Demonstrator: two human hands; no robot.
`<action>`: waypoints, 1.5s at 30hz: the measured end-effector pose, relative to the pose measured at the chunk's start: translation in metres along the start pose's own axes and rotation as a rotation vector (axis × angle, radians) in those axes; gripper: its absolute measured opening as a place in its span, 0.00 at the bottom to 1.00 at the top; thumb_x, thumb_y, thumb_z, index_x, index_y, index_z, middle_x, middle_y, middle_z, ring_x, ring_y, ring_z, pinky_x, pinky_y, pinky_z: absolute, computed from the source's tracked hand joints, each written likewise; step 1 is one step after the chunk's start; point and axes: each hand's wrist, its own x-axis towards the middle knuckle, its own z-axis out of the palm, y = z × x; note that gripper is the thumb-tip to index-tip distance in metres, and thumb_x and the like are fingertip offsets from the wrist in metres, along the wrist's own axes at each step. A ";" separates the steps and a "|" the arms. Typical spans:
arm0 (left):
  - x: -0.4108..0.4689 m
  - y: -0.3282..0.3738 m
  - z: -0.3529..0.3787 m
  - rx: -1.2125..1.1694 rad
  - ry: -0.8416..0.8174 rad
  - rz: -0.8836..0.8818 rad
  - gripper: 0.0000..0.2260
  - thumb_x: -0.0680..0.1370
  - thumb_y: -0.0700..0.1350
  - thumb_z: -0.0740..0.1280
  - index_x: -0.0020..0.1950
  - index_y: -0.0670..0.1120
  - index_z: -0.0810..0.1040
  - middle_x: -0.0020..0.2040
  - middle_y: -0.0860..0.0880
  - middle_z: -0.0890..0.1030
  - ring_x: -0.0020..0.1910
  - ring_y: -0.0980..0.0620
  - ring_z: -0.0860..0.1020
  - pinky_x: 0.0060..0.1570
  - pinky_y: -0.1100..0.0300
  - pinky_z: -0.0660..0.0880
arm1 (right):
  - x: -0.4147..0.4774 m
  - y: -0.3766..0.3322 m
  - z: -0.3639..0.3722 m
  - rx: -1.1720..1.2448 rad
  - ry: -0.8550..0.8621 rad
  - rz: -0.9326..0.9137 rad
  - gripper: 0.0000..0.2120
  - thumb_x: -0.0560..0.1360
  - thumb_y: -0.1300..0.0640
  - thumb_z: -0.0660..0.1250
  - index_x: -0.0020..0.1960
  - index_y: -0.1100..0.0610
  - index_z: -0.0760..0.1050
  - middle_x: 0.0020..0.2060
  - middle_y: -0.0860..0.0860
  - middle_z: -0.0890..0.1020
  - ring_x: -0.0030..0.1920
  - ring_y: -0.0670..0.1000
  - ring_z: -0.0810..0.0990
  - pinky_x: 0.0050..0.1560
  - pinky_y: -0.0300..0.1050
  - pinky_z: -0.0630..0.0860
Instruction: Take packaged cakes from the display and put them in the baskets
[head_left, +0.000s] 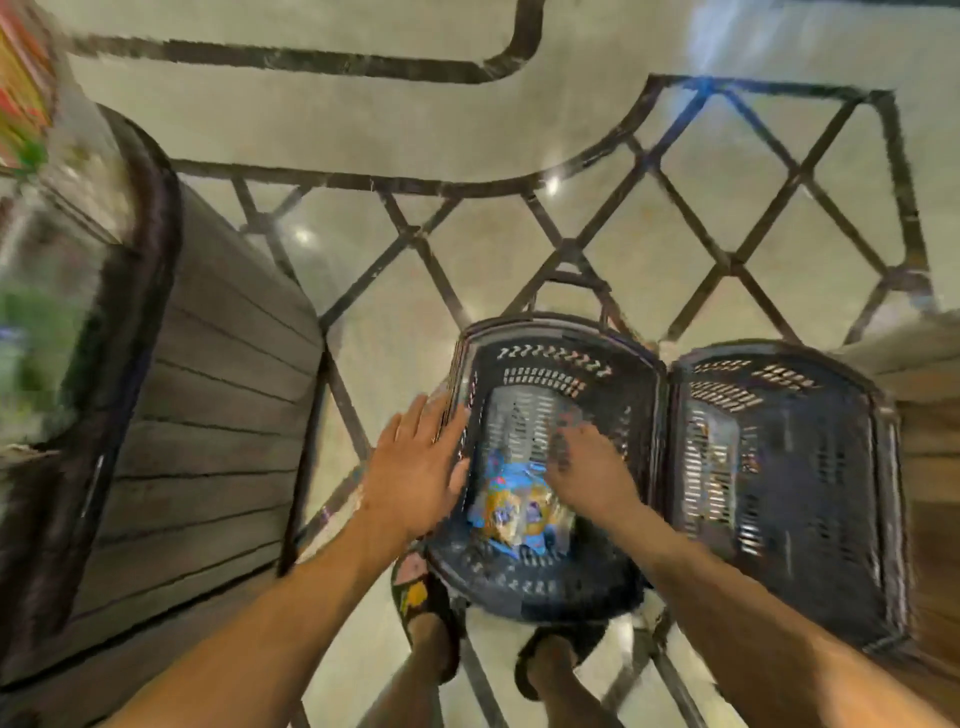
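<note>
A crinkly blue cake pack (511, 512) is seen lying in the slotted dark plastic basket (545, 332), just under the right hand (587, 467), whose fingers look loose with nothing held (blurry though). The left hand (415, 467) is spread flat at the rim. If it's pushed there, the light basket could be tipped or slid.
</note>
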 end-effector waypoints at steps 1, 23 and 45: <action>0.006 -0.007 0.022 -0.005 -0.005 0.008 0.28 0.80 0.58 0.60 0.80 0.49 0.68 0.79 0.42 0.68 0.78 0.37 0.65 0.69 0.37 0.71 | 0.015 0.010 0.028 -0.003 -0.040 0.022 0.21 0.72 0.45 0.65 0.62 0.53 0.75 0.57 0.57 0.77 0.59 0.62 0.78 0.56 0.56 0.78; 0.037 -0.047 0.208 -0.104 0.078 0.020 0.26 0.81 0.50 0.66 0.79 0.48 0.69 0.85 0.43 0.50 0.84 0.41 0.50 0.78 0.38 0.59 | 0.171 0.074 0.253 0.076 -0.229 0.042 0.11 0.79 0.51 0.69 0.60 0.52 0.83 0.52 0.52 0.86 0.54 0.55 0.83 0.54 0.48 0.77; 0.023 -0.031 0.214 -0.135 0.137 -0.054 0.29 0.81 0.48 0.67 0.81 0.49 0.65 0.85 0.44 0.54 0.84 0.42 0.49 0.79 0.40 0.59 | 0.159 0.079 0.297 0.310 -0.202 0.344 0.11 0.81 0.50 0.65 0.59 0.55 0.78 0.51 0.54 0.82 0.52 0.57 0.81 0.58 0.56 0.78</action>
